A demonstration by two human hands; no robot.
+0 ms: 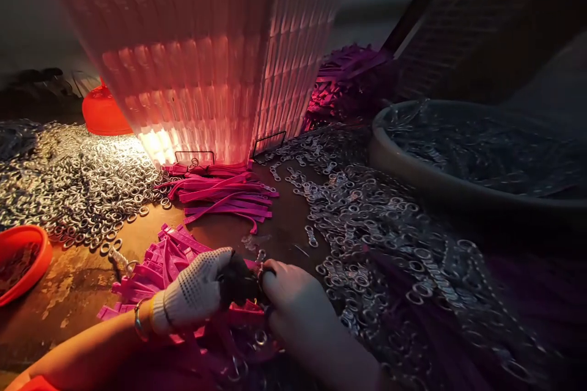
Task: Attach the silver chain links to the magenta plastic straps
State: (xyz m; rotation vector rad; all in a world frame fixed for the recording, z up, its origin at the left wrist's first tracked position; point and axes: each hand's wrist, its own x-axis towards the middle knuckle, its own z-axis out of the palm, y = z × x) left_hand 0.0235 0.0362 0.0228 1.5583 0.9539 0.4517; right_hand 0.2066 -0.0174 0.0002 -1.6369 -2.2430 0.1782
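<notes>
My left hand, in a white dotted glove with dark fingers, is closed over a pile of pink straps. A short piece of pink strap shows between it and my right hand. Bare, with a dark band on a finger, my right hand is curled shut against the left fingertips; what it grips is hidden. A small metal fitting shows just above the meeting point. Loose pink straps fan out behind the gloved hand. More straps and metal rings lie below both hands in shadow.
Silvery metal rings are heaped at left under a red lamp. A red bowl stands at the left edge. A strap bundle lies before a translucent ribbed panel. Metal clasps spread rightward beside a large tub.
</notes>
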